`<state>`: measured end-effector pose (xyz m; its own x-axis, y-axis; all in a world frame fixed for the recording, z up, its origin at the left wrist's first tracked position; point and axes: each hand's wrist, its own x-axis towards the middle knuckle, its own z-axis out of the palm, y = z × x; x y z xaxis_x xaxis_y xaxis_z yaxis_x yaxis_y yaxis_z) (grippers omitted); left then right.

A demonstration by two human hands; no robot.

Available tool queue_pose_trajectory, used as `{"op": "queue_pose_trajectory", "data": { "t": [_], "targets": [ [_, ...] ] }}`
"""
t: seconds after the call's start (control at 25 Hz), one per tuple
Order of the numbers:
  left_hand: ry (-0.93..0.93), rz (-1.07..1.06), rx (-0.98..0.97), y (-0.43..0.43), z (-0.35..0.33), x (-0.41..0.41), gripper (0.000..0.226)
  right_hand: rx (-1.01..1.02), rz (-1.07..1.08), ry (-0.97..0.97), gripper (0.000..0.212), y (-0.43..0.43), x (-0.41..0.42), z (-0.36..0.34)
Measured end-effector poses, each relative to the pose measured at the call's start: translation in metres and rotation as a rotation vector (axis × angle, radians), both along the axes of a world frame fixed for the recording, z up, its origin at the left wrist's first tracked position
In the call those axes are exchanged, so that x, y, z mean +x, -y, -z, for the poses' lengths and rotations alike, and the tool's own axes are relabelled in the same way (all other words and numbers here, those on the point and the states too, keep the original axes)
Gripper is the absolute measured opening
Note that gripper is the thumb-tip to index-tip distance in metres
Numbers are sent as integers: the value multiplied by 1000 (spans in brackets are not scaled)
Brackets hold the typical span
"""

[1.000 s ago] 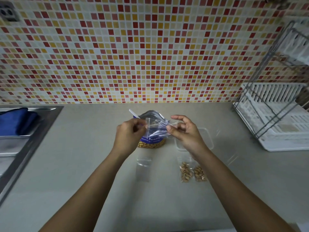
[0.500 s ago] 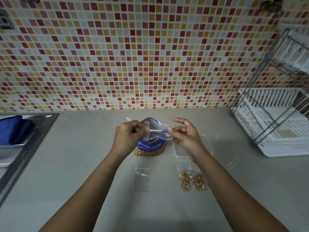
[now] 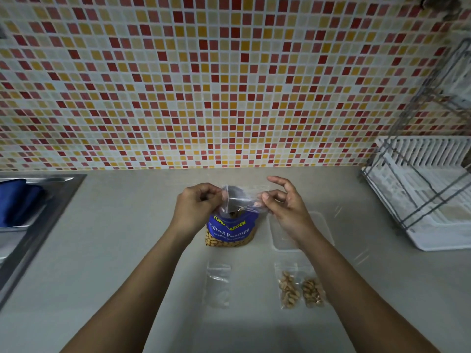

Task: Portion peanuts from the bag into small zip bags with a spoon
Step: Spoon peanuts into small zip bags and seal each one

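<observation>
Two slender forearms, bare from the lower frame edge up to the wrists; left hand (image 3: 196, 208) and right hand (image 3: 286, 210) likewise bare, with long slim fingers (image 3: 286, 183)

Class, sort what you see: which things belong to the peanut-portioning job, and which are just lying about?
Job: peanut bag, held zip bag, empty zip bag, filled zip bags.
Lying about: dish rack, blue cloth, sink, clear tub.
</observation>
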<state>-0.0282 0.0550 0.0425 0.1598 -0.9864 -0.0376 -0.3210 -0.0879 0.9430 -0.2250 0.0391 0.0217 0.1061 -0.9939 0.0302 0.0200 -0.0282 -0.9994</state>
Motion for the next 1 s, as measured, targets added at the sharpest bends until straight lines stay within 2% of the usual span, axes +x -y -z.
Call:
{"op": "queue_pose_trajectory", "data": {
  "t": [0.12, 0.2, 0.28, 0.36, 0.4, 0.48, 0.6, 0.8, 0.92, 1.0],
  "targets": [
    [-49, -2, 22, 6, 2, 1, 11, -1, 45, -48, 27, 9, 0, 8],
    [-41, 6, 38, 8, 3, 2, 11, -39, 94, -201, 28, 10, 2, 11],
    [-49, 21, 50, 9, 4, 3, 12, -300, 172, -464, 42, 8, 2, 7],
    [-61, 31, 65, 10, 4, 4, 11, -606, 107, -760, 59, 9, 5, 0],
    [-60, 35, 70, 10, 5, 5, 10, -686, 40, -896, 67, 10, 8, -3],
    [-52, 59, 80, 11, 4, 5, 8, -716, -68, -1061, 82, 14, 15, -7],
    [-78, 104, 80, 11, 3, 3, 8, -694, -143, -1059, 85, 18, 21, -4],
    [-95, 127, 101, 9, 4, 6, 6, -625, -91, -870, 64, 15, 27, 1],
    [39, 152, 49, 8, 5, 4, 10, -560, -69, -762, 55, 14, 28, 2],
    [220, 31, -109, 8, 4, 3, 11, -511, -63, -720, 55, 16, 27, 5]
  ]
}}
